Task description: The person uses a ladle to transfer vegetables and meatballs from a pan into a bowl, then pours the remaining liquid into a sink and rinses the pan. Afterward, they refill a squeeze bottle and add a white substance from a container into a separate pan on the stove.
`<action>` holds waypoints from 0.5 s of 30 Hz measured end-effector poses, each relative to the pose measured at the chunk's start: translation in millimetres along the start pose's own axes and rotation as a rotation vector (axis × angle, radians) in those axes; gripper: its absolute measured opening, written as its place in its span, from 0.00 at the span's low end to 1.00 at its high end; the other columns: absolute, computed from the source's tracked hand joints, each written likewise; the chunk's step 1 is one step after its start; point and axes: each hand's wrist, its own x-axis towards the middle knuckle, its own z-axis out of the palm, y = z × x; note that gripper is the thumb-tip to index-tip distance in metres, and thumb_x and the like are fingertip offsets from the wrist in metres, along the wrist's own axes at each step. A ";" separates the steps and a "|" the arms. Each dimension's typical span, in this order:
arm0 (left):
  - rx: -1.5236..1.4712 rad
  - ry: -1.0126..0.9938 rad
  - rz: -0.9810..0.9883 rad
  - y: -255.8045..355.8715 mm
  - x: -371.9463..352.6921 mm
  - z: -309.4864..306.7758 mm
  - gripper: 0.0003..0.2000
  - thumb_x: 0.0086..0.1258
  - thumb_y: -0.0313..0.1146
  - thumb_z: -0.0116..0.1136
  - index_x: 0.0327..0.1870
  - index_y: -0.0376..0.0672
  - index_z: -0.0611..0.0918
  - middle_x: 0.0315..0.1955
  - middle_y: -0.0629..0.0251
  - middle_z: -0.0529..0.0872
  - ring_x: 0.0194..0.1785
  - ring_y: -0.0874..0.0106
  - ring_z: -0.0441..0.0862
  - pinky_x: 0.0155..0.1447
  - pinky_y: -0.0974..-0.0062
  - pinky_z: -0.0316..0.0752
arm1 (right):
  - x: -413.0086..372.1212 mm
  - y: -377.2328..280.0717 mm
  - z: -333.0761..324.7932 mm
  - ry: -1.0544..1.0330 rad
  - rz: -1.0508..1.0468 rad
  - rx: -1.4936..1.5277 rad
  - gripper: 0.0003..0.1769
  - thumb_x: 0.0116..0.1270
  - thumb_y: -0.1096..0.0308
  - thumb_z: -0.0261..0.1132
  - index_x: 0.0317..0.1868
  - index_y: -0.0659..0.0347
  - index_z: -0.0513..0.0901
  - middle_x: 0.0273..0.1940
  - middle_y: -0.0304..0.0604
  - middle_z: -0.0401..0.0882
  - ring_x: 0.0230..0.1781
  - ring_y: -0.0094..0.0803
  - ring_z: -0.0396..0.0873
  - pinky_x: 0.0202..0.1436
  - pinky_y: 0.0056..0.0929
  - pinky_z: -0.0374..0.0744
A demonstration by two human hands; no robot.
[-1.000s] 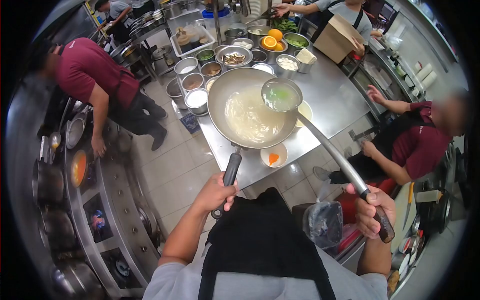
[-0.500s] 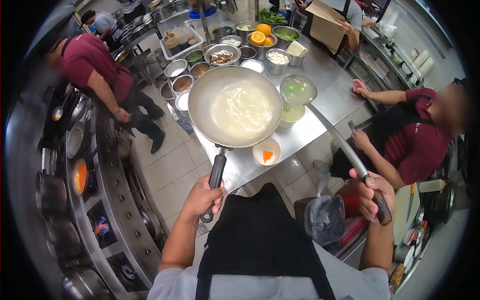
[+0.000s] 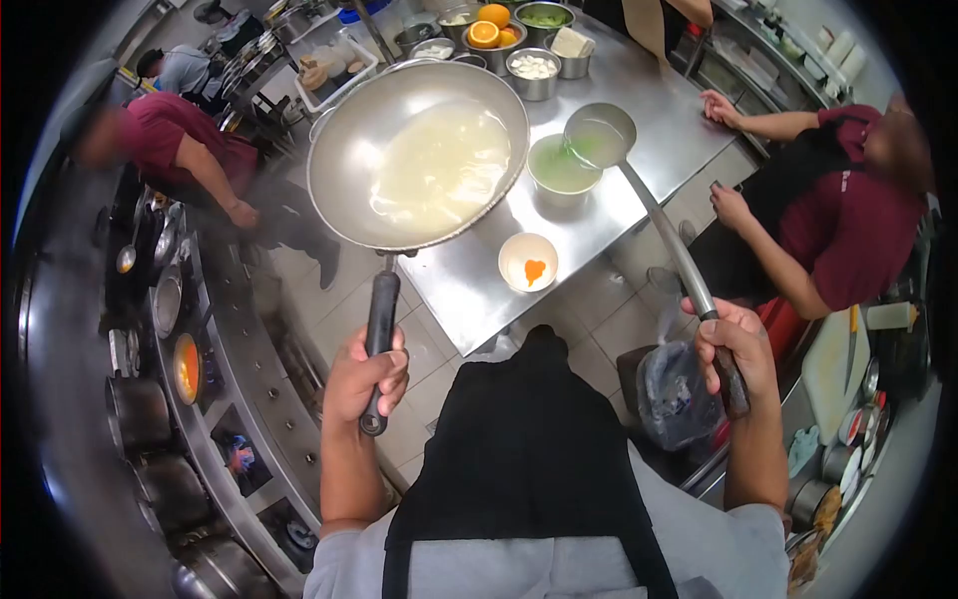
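My left hand (image 3: 367, 374) is wrapped round the black handle of a frying pan (image 3: 344, 170), raised over the left part of the steel table. A pale yellowish, glossy liquid (image 3: 444, 175) pools in the pan. In my right hand (image 3: 736, 349) is the dark grip of a long metal ladle (image 3: 659, 215). The ladle's head is tilted over the near edge of a bowl (image 3: 564, 198) holding pale green liquid, and liquid appears to run from it. Closer to me stands a white bowl (image 3: 514, 255) with a small orange piece (image 3: 535, 271) inside.
Metal containers of ingredients (image 3: 534, 85) and halved oranges (image 3: 484, 35) stand at the back of the steel table (image 3: 649, 130). A stove (image 3: 235, 399) with a lit burner runs along my left. One person (image 3: 843, 220) stands at right, another (image 3: 195, 145) at left.
The pan has shifted left in view, with my left hand. The ladle has gone from level to tipped over the green bowl. My right hand has moved slightly left and upward.
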 end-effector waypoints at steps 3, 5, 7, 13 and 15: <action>-0.028 -0.017 0.039 8.9 -4.3 5.2 0.05 0.62 0.19 0.53 0.36 0.36 0.71 0.14 0.68 0.69 0.09 0.79 0.64 0.12 0.81 0.60 | -0.2 4.9 3.7 0.035 -0.010 -0.014 0.21 0.64 0.75 0.58 0.56 0.76 0.71 0.21 0.43 0.76 0.09 0.28 0.73 0.12 0.21 0.74; -0.042 -0.025 0.088 14.2 -5.8 2.7 0.05 0.63 0.19 0.53 0.36 0.36 0.70 0.13 0.68 0.69 0.08 0.79 0.63 0.12 0.81 0.60 | 1.8 10.4 2.1 0.039 -0.008 -0.075 0.21 0.63 0.75 0.59 0.56 0.76 0.71 0.21 0.43 0.76 0.09 0.27 0.73 0.12 0.21 0.74; -0.036 -0.028 0.085 17.6 -6.6 -1.4 0.05 0.63 0.20 0.53 0.35 0.36 0.70 0.13 0.69 0.68 0.08 0.79 0.63 0.11 0.82 0.59 | 2.9 14.7 2.8 0.040 -0.003 -0.081 0.21 0.63 0.76 0.60 0.56 0.76 0.71 0.22 0.43 0.76 0.09 0.26 0.72 0.13 0.21 0.74; -0.015 -0.026 0.146 18.6 -9.2 -8.3 0.06 0.63 0.20 0.51 0.39 0.34 0.71 0.12 0.70 0.68 0.07 0.80 0.61 0.11 0.82 0.57 | 5.9 43.5 5.9 0.101 -0.053 -0.505 0.14 0.63 0.74 0.59 0.48 0.72 0.75 0.21 0.40 0.76 0.11 0.25 0.72 0.14 0.23 0.71; -0.026 -0.015 0.136 17.7 -9.7 -8.0 0.05 0.63 0.20 0.52 0.37 0.35 0.71 0.13 0.69 0.68 0.08 0.80 0.63 0.12 0.82 0.58 | 1.9 44.2 10.6 0.125 -0.048 -0.620 0.11 0.62 0.72 0.60 0.43 0.70 0.76 0.20 0.44 0.75 0.13 0.29 0.75 0.19 0.29 0.73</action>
